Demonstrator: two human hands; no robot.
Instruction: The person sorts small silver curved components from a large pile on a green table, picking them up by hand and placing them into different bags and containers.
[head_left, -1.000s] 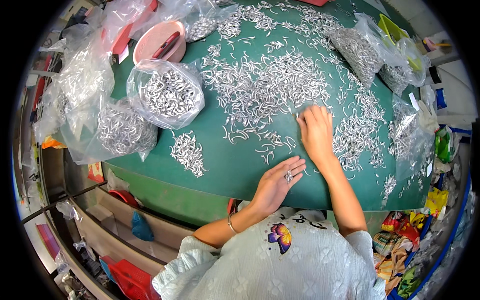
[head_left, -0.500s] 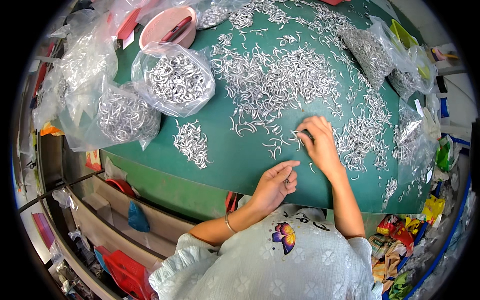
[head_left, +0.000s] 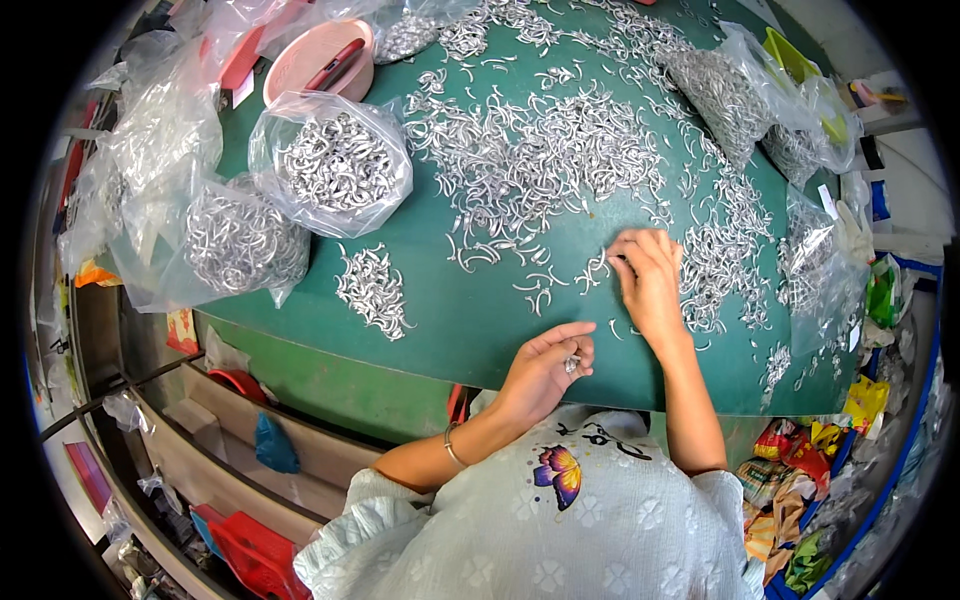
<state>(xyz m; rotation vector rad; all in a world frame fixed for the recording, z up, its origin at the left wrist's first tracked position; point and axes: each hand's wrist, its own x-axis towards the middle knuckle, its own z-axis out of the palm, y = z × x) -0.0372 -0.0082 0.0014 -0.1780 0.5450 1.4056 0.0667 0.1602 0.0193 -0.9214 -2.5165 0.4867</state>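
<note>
Metal hooks (head_left: 560,170) lie under right hand (head_left: 648,280); left hand (head_left: 548,362) cupped.

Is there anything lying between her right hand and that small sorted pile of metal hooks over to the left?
Only a few stray hooks lie on the green mat between the right hand and the small pile; nothing bigger blocks the way.

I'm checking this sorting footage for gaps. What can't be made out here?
Head view only:
- Right hand: its back hides whether the fingers pinch a small silver metal hook.
- Left hand: curled fingers hide what it holds.
- Pink round plastic bowl: partly covered by clear bags.
- Green table mat: far edge cut off.
</note>
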